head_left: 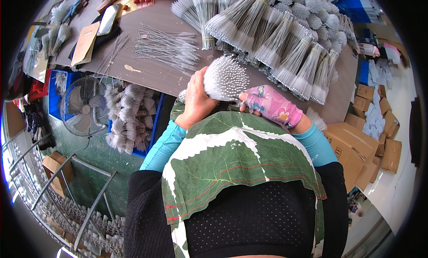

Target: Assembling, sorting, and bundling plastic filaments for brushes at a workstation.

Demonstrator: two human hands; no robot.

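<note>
My bare left hand (197,99) is closed around a thick bundle of thin brushes (226,78) with white bristles and wire stems. The bundle's round face of pale tips points up and toward the right. Beside its lower right edge is my right hand (274,105), in a pink flowered glove with bare fingertips. Its fingers are curled together against or just next to the bundle; what they pinch, if anything, is hidden. Loose wire-stemmed brushes (167,47) lie scattered on the brown table (156,73) beyond my left hand.
Many tied brush bundles (272,39) are heaped at the table's far right. A phone (109,19) and notebook (85,42) lie at the far left. Below stand a fan (84,107) and a blue crate (154,124) of brushes. Cardboard boxes (350,146) sit at right, a metal rack (91,213) lower left.
</note>
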